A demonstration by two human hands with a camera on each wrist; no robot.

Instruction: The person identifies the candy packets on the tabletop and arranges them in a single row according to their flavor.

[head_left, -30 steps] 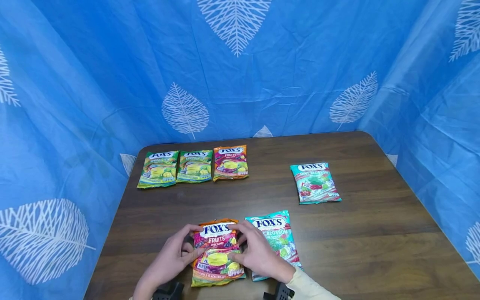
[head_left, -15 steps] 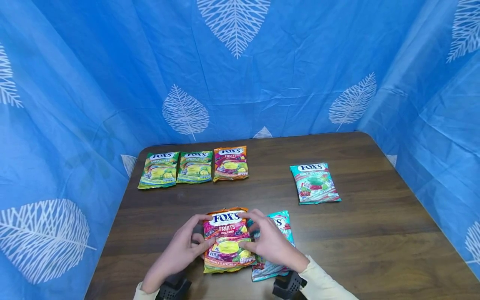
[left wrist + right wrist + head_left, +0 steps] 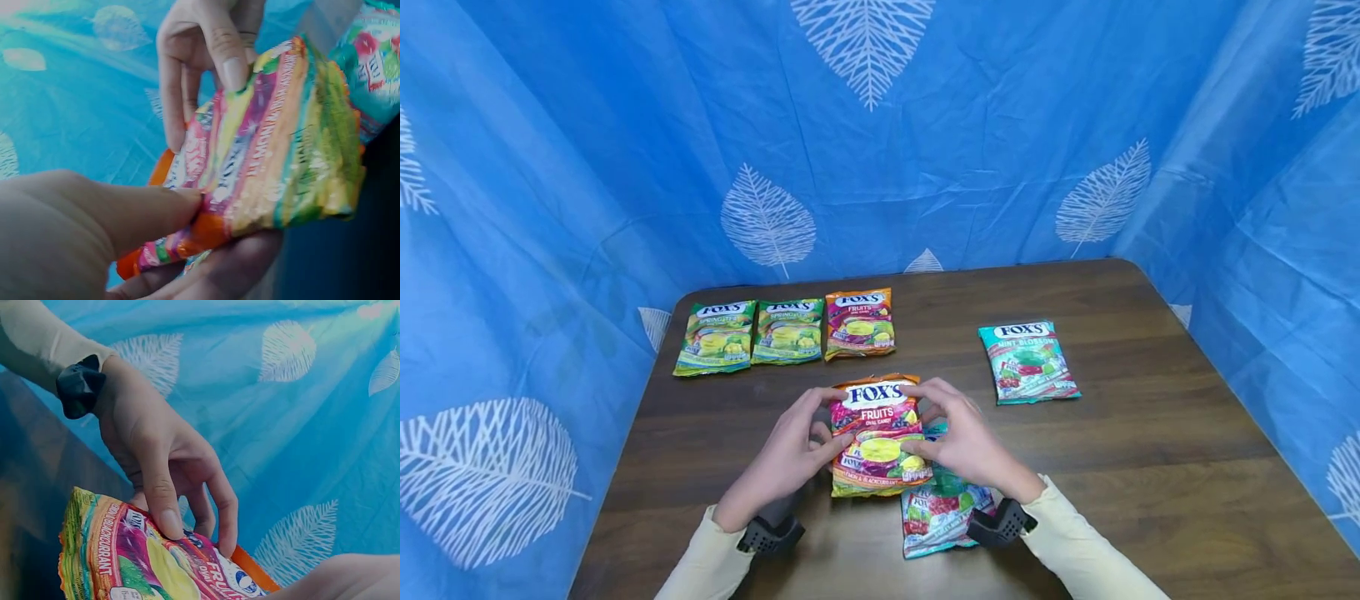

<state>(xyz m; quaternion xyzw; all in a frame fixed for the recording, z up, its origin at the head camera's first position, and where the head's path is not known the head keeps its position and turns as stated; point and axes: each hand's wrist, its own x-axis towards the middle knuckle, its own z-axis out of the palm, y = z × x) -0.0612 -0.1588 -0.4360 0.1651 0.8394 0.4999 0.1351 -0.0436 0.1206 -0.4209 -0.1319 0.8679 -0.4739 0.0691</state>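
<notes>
An orange and purple Fox's Fruits candy bag (image 3: 878,437) is held up between both hands, its printed front facing the head camera. My left hand (image 3: 793,454) grips its left edge, with the thumb on the front and fingers behind. On the opposite edge my right hand (image 3: 966,433) pinches it the same way; in the left wrist view its thumb (image 3: 232,72) presses the bag's front. Partly hidden beneath the held bag and right hand, a teal Mint Blossom candy bag (image 3: 942,521) lies on the table.
Two green Spring Tea bags, the left one (image 3: 715,337) and the right one (image 3: 787,332), lie at the back left. Beside them is another Fruits bag (image 3: 860,323). A second Mint Blossom bag (image 3: 1028,362) lies at the right on the brown table (image 3: 1150,467). Blue curtains surround it.
Both hands have carried the Fruits bag forward and to the right, off its spot near the front edge. It now covers part of the nearer Mint Blossom bag. The other bags stay put.
</notes>
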